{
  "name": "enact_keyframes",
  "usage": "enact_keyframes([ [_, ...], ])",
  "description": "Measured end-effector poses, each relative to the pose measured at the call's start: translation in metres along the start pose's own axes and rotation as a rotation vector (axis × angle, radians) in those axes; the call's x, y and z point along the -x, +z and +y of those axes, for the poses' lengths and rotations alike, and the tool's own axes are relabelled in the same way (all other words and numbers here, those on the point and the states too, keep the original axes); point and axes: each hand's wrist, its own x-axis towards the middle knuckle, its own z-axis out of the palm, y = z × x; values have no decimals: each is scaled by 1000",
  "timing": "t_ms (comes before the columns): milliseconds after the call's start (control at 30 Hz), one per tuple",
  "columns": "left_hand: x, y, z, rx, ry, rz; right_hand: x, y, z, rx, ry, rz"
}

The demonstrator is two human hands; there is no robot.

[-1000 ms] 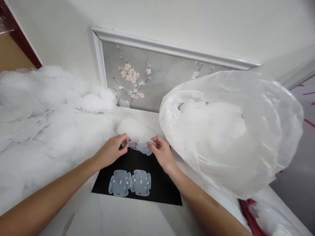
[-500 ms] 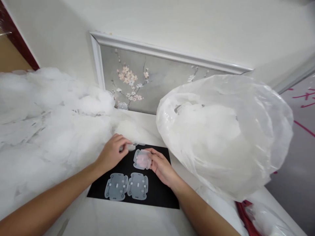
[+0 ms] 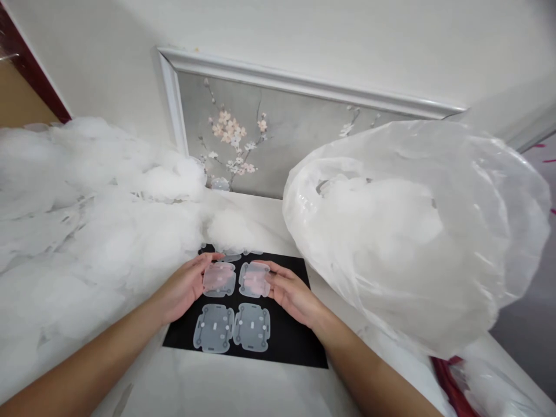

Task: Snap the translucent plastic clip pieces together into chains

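Left hand [image 3: 185, 288]: grasping the left held piece [image 3: 219, 280] by its outer edge; pink of fingers shows through, so some lie behind it. Thumb grip not clear.
Right hand [image 3: 297, 292]: grasping the right held piece [image 3: 254, 280], thumb side at its right edge, other fingers behind it.
Why edges: outer-side grip probably leaves both faces and inner edges uncovered; pieces look thin and bendy, so fingers behind likely back them up.
Held pieces: side by side between the two hands, small gap, not touching. One per hand, presumably so each can be angled alone.
Lower pieces: left lower piece [image 3: 214, 328] and right lower piece [image 3: 252, 327], on the near side of the fingers, flat, edges meeting or nearly so. Same way up, likely for a matched row.
Black mat [image 3: 295, 347]: under the fingers; dark ground probably there to make translucent outlines show.
Loose pieces [image 3: 231, 257]: just beyond left fingertips, at mat's far edge, partly overlapping; count unclear.
Small white heap [image 3: 230, 230]: past the loose pieces, likely kept within reach.
Big white pile [image 3: 108, 231]: left of left fingers.
Plastic bag [image 3: 473, 243]: right of and beyond right fingers, mouth open, white contents visible.
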Motion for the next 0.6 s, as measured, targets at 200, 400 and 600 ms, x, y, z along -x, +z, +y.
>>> enact_keyframes([
  [200,-3,-5,-1,63,-40,-79,0,-2,2,3,10,8],
  [400,5,-4,3,-278,-12,-124,0,-3,2,61,14,-15],
  [600,2,-7,-2,-430,92,-193,0,0,1,142,1,-2],
])
